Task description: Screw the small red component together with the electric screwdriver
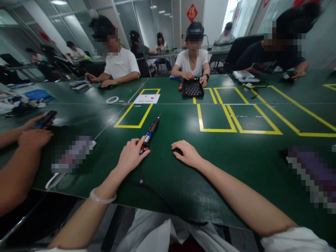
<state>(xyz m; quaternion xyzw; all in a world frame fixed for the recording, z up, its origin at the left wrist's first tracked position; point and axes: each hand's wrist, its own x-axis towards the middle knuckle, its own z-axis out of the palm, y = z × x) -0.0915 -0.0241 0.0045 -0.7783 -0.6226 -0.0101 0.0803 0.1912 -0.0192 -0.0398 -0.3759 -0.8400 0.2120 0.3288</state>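
Observation:
My left hand (132,154) is wrapped around the rear of an electric screwdriver (151,133) on the green table. The tool has a dark body with a blue and silver band, and its thin bit points away from me. Small red and orange parts show between my thumb and index finger at its rear end; my palm hides the rest. To the right, my right hand (187,153) rests on the bare tabletop with its fingers loosely bent and the thumb apart, holding nothing. A dark cord (160,196) runs along the table's near edge, below my hands.
Yellow tape outlines (217,130) mark the green table (168,182). A paper sheet (147,99) and a white ring-shaped roll (112,100) lie ahead. Across sits a person with a black tray (193,91). At left, another person's hands hold a dark device (46,119).

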